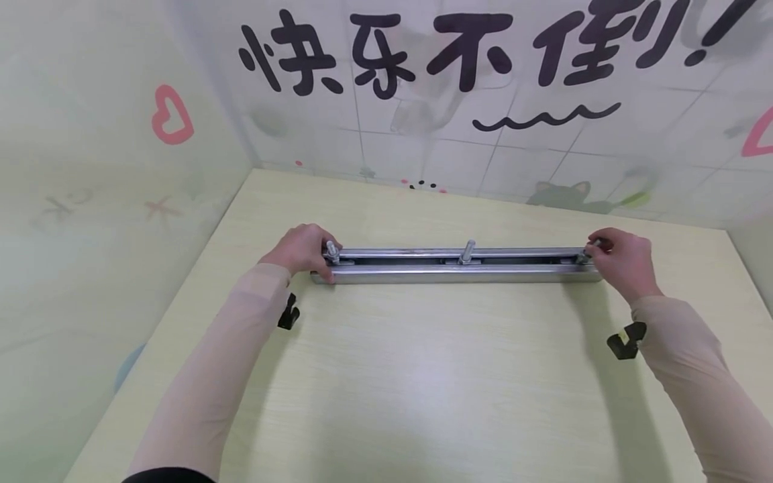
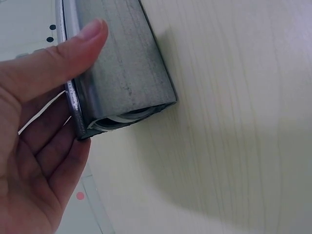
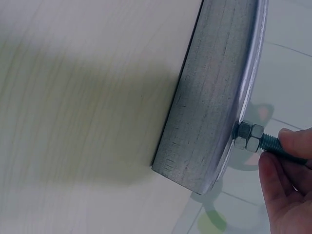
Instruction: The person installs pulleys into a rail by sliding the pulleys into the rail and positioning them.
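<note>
A slotted metal channel (image 1: pixel 447 276) lies lengthwise on the table, its slot facing up. Three threaded bolts stand out of the slot: one at the left end (image 1: pixel 331 252), one in the middle (image 1: pixel 468 253), one at the right. My left hand (image 1: pixel 302 248) grips the channel's left end; in the left wrist view its thumb (image 2: pixel 73 53) lies across the side wall, fingers along the slotted edge. With thumb and fingertips, my right hand (image 1: pixel 628 261) pinches the shaft of the right bolt (image 3: pixel 269 142). Two hex nuts (image 3: pixel 247 136) sit low on that bolt, against the slotted edge.
The pale wood-grain table (image 1: pixel 417 376) extends in front of and behind the channel. A printed white sheet (image 1: pixel 435 147) with large dark characters rises at the table's back edge. Another pale sheet (image 1: pixel 90 268) borders the left side. Black clips (image 1: pixel 626 341) are at both wrists.
</note>
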The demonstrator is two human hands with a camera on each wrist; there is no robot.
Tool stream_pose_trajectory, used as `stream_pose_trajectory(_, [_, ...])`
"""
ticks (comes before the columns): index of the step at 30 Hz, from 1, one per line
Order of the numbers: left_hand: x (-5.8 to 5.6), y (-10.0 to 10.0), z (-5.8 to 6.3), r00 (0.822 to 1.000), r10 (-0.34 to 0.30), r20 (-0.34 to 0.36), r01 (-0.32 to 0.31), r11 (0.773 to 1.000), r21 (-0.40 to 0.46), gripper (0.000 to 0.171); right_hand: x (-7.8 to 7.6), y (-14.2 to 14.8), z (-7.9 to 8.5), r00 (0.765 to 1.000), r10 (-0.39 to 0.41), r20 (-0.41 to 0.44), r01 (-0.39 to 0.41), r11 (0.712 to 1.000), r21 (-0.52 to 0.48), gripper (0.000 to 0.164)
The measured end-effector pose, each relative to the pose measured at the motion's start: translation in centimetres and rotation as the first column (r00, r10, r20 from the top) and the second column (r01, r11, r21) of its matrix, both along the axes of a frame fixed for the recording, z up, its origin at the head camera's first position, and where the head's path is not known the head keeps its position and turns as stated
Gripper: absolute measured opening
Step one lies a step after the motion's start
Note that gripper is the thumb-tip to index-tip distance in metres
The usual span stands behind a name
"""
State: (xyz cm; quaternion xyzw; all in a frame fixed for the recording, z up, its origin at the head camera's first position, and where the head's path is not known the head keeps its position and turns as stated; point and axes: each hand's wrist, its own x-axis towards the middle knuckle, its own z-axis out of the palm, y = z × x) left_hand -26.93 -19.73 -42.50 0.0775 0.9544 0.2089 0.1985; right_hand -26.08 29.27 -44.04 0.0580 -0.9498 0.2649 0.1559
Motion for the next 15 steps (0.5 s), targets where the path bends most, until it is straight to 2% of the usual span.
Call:
stream_pose_trajectory(6, [0.0,0.0,0.0,1.000,0.003,0.003,-0.003,1.000,-0.003,0.063,-0.2,0.3,0.6,0.997,0.062,0.035,-0.064,0.997,0.038,0.011])
stream_pose_trajectory(15, [-0.1,0.0,-0.1,1.000,0.003,0.012,-0.003,1.000,0.007,0.064,-0.3,1.0,1.6,0.978,0.123,0.171,-0.136,0.988,0.069,0.018])
